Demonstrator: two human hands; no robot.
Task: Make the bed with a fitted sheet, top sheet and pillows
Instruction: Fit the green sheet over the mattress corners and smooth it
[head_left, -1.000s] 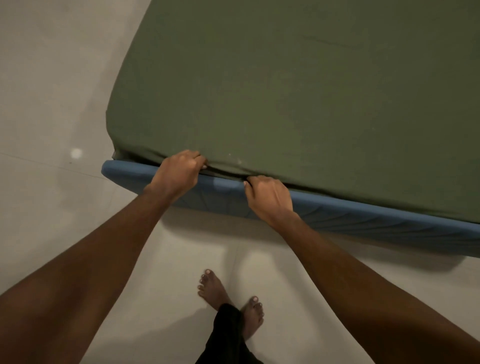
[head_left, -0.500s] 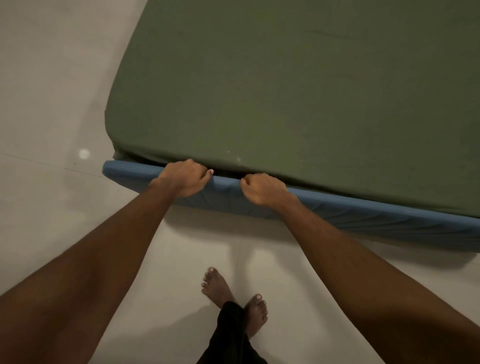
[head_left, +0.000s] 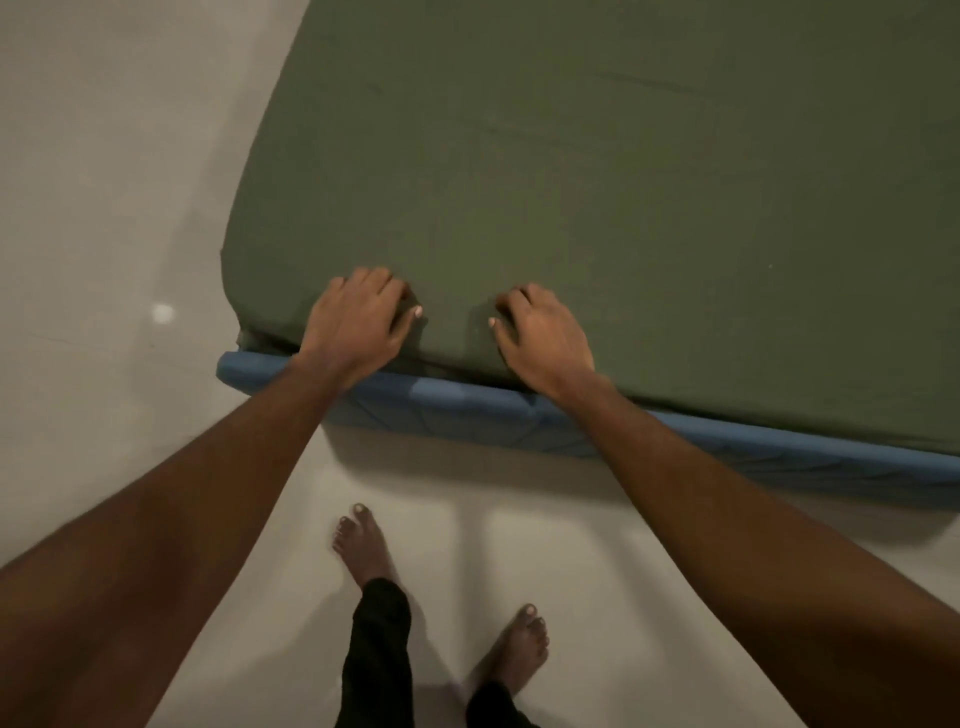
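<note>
A dark green fitted sheet (head_left: 597, 182) covers the top of the bed and lies mostly smooth. Below its near edge a blue mattress side (head_left: 467, 410) shows. My left hand (head_left: 358, 322) rests on the sheet close to the near left corner, fingers bent and thumb pointing inward. About a hand's width to the right, my right hand (head_left: 540, 338) lies on the sheet at the same edge, fingers bent, thumb pointing toward the left hand. Neither hand plainly holds fabric. At the left corner a bit of sheet hem (head_left: 260, 340) hangs bunched just above the blue side.
The pale tiled floor (head_left: 104, 208) runs along the bed's left side and near edge. My bare feet (head_left: 363, 551) stand on it just in front of the bed, with dark trouser legs (head_left: 379, 649) above them.
Both hands came up from the seam between the sheet's edge and the blue mattress side and now lie on top of the sheet. The view moved closer and my feet stepped apart.
</note>
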